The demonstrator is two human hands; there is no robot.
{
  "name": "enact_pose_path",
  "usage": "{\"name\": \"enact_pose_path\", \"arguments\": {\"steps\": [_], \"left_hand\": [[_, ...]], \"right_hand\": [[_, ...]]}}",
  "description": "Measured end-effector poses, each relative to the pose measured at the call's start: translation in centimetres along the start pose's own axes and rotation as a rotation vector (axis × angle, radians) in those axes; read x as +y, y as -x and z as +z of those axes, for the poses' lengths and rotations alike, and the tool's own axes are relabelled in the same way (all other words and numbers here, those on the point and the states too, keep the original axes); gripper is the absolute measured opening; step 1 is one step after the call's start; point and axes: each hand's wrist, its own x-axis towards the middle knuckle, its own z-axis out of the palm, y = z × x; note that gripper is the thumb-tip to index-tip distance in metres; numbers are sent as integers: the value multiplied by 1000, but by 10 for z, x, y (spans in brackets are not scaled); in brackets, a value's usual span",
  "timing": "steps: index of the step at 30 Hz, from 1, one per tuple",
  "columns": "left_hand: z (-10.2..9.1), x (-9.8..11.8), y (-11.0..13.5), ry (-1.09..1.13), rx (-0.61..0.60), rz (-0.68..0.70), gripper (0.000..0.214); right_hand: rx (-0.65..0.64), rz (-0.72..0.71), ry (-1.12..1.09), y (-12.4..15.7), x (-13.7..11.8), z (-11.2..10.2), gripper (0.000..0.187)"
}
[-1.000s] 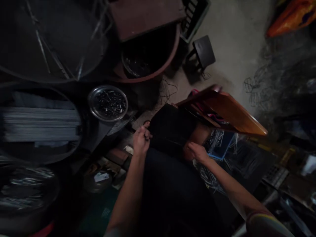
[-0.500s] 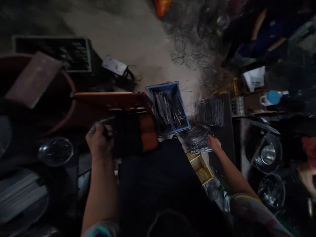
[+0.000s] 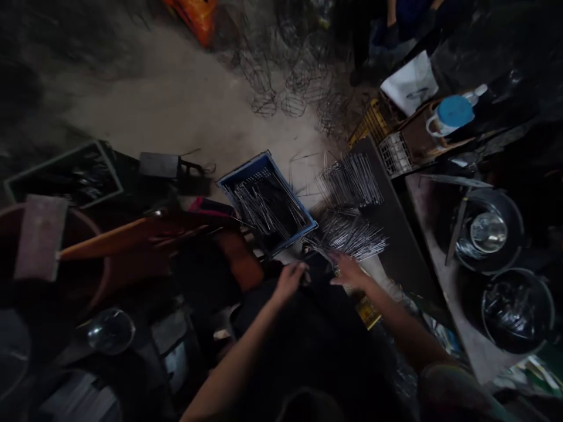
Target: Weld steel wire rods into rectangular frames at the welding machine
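Observation:
My left hand (image 3: 290, 282) is in front of my dark-clothed lap with its fingers curled together; I cannot make out what is in them. Just to its right, my right hand (image 3: 350, 274) has thumb and fingers apart. Its fingertips are beside the near edge of a loose pile of thin metal wires (image 3: 358, 237). Some strands (image 3: 317, 247) stick out leftward by those fingertips, and dim light hides whether they touch. Behind the pile lies a neater row of bent wires (image 3: 354, 179). A blue crate (image 3: 290, 237) with more wires in it stands ahead of my hands.
An orange-brown machine part (image 3: 240, 261) and a reddish tub (image 3: 99, 281) are at left. A yellow basket (image 3: 369, 313) sits below my right hand. At right are a blue-lidded mug (image 3: 453, 114) and metal bowls (image 3: 519, 310). Wire frames (image 3: 292, 102) lie on the floor. Another person (image 3: 409, 23) is at upper right.
My left hand has left the black part at left and come right, to my lap. My right hand has drawn back leftward from the wire pile towards it. The view has turned.

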Motion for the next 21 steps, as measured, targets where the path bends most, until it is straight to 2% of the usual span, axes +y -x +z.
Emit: {"name": "enact_pose_path", "arguments": {"steps": [1, 3, 5, 7, 10, 13, 15, 16, 19, 20, 21], "left_hand": [[20, -12, -5, -16, -32, -29, 42], [47, -28, -12, -45, -51, -66, 39], [57, -36, -18, -71, -62, -104, 38], [58, -40, -23, -107, -94, -152, 39], [58, -44, -29, -199, -129, -225, 37], [67, -48, -38, -291, -114, -275, 29], [73, -50, -48, -341, -128, -302, 20], [75, -51, -53, -367, -144, -315, 16], [71, -53, -74, -460, -169, -347, 8], [68, -53, -81, -490, -166, -355, 9], [64, -54, -87, -515, -161, -362, 9]], "right_hand": [[-17, -125, -142, -3, -19, 15, 73], [-68, -192, -332, -3, -49, 40, 41], [-35, -153, -423, 1, -60, 55, 26], [109, -19, -434, 9, -56, 58, 26], [292, 164, -388, 17, -38, 50, 33], [306, 65, -357, 19, -32, 37, 52], [260, 26, -378, 20, -35, 27, 60], [205, 78, -376, 21, -38, 23, 56], [12, 398, -301, 28, -41, 12, 34], [-14, 476, -280, 30, -41, 10, 32], [4, 495, -280, 31, -41, 11, 35]]}}
